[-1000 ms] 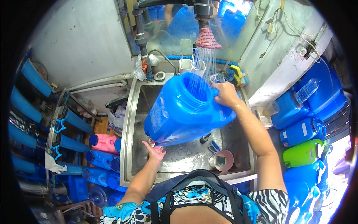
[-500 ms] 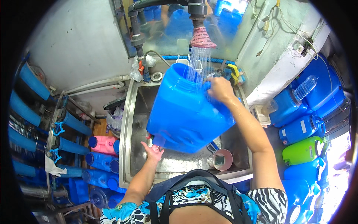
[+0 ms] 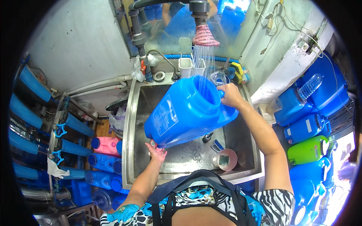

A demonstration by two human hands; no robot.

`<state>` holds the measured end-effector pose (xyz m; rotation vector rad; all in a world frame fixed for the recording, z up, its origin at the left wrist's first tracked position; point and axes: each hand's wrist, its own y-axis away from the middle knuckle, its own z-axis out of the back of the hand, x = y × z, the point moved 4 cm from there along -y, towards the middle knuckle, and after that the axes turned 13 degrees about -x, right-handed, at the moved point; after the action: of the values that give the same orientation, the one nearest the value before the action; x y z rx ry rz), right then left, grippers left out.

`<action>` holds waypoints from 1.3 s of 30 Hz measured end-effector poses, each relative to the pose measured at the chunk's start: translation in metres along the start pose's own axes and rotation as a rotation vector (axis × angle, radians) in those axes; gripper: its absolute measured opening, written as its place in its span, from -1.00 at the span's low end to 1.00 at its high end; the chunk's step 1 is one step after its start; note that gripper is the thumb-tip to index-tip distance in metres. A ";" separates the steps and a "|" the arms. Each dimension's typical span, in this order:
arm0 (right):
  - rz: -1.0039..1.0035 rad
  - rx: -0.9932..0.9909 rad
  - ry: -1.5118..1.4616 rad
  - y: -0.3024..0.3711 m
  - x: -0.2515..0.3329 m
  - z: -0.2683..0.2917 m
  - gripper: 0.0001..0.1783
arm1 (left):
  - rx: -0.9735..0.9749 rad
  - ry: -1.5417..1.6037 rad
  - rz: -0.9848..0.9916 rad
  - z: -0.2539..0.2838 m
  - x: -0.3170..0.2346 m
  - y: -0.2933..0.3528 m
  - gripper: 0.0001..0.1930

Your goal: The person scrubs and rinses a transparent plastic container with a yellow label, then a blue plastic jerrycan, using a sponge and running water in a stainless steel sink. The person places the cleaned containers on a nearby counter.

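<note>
A large blue water container (image 3: 181, 116) hangs tilted over the steel sink (image 3: 128, 150), its wide uncapped mouth turned up toward a running shower head (image 3: 205, 36) wrapped in pink printed material. Water streams down into the mouth. My right hand (image 3: 230, 95) is closed round the handle beside the mouth. At the lower left corner of the base, my left hand (image 3: 156, 152) cups the container from below, palm up and thumb out, against a small red and white fitting (image 3: 153, 143). The container hides part of its fingers.
In the sink lie a pink dipper (image 3: 227, 159), a blue-handled brush (image 3: 217, 146) and a small black fitting (image 3: 207, 137). White tubs (image 3: 185, 67) and a yellow tool (image 3: 237, 71) line the back ledge. Blue containers (image 3: 303, 128) and a green one (image 3: 307, 150) stand to the right.
The container has turned and dropped a little, so its mouth now faces up toward me and lies farther right. Both hands moved with it and keep their places on it.
</note>
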<state>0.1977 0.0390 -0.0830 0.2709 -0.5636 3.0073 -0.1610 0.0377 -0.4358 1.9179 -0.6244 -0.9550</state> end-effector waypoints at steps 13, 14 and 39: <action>-0.054 -0.316 -0.200 0.017 -0.034 -0.011 -0.73 | 0.122 0.063 -0.059 -0.007 -0.011 -0.003 0.15; -0.007 -0.255 -0.179 0.019 -0.031 -0.013 -0.73 | 0.058 0.120 -0.047 -0.004 -0.012 -0.004 0.14; -0.084 -0.127 -0.078 0.015 -0.012 -0.022 -0.59 | -0.001 0.000 0.012 0.005 -0.003 -0.016 0.13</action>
<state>0.2046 0.0322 -0.1109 0.3948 -0.7272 2.8759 -0.1660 0.0453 -0.4499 1.9111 -0.6342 -0.9475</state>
